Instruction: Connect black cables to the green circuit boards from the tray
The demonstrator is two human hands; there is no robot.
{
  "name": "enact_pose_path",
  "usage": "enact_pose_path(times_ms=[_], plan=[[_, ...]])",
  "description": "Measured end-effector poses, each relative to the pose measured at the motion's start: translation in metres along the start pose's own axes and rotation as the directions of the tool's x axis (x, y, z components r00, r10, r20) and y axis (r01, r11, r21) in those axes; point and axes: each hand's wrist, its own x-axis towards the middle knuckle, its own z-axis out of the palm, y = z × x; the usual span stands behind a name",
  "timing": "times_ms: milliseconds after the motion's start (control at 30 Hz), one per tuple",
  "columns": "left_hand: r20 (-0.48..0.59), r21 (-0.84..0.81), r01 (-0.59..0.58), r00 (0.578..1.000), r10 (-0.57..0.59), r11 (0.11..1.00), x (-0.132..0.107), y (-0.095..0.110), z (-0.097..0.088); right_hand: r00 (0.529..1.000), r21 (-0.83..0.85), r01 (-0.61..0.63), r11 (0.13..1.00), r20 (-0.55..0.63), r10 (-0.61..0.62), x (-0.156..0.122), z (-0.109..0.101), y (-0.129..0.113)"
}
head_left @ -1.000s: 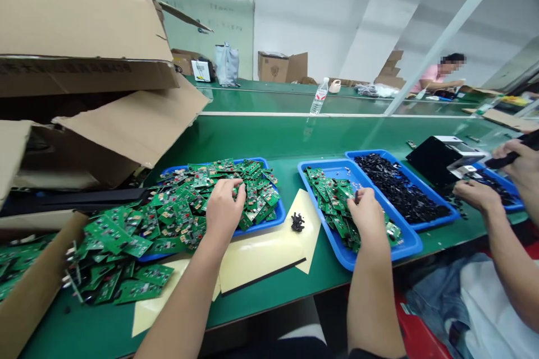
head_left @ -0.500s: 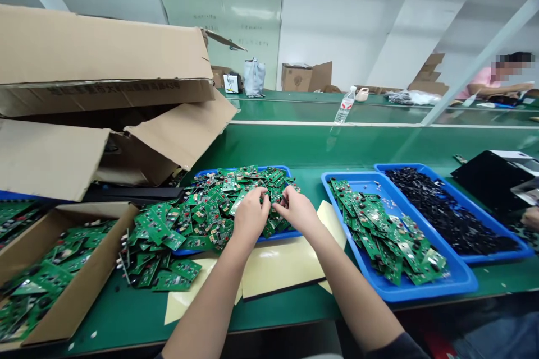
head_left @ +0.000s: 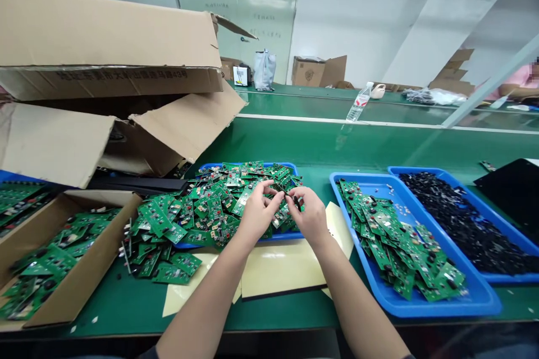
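Observation:
Both my hands meet over a heap of small green circuit boards that overflows a blue tray. My left hand is closed, pinching one circuit board between thumb and fingers. My right hand is closed too, pinching a small black part right against that board. Yellow backing sheets lie on the green table under my wrists.
A second blue tray to the right holds more circuit boards; a third holds small black parts. An open cardboard box of boards sits at front left, large cartons behind it. A water bottle stands farther back.
My right hand left the right tray and came over to the left hand at the heap. The view swung left, so the person on my right dropped out of sight.

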Motion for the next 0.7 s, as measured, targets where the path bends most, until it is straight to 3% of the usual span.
enact_pose_path(times_ms=[100,167,233,333,467,700], plan=[[0.005,-0.169,0.013,1.0,-0.012,0.986,-0.001,0.002,0.002,0.984,0.009,0.177,0.984,0.003,-0.177,-0.004,-0.001,-0.004],[-0.018,-0.188,-0.022,1.0,0.019,0.982,-0.002,0.005,0.002,0.979,0.067,0.204,0.977,0.009,-0.205,-0.005,-0.002,-0.008],[-0.018,-0.177,-0.034,0.999,0.031,0.984,-0.002,0.009,0.001,0.987,0.152,0.158,0.976,0.001,-0.16,-0.006,-0.004,-0.012],[0.011,-0.168,-0.006,1.0,0.008,0.986,-0.002,0.012,0.0,0.999,0.322,-0.002,0.947,-0.05,0.019,-0.006,-0.008,-0.016],[0.012,-0.169,-0.019,1.0,0.021,0.985,-0.002,0.012,0.0,0.968,0.486,-0.175,0.856,-0.072,0.239,-0.003,-0.011,-0.014],[0.096,-0.017,0.0,0.995,0.001,1.0,-0.003,0.015,-0.003,0.967,0.475,-0.219,0.852,-0.009,0.253,-0.002,-0.009,-0.004]])
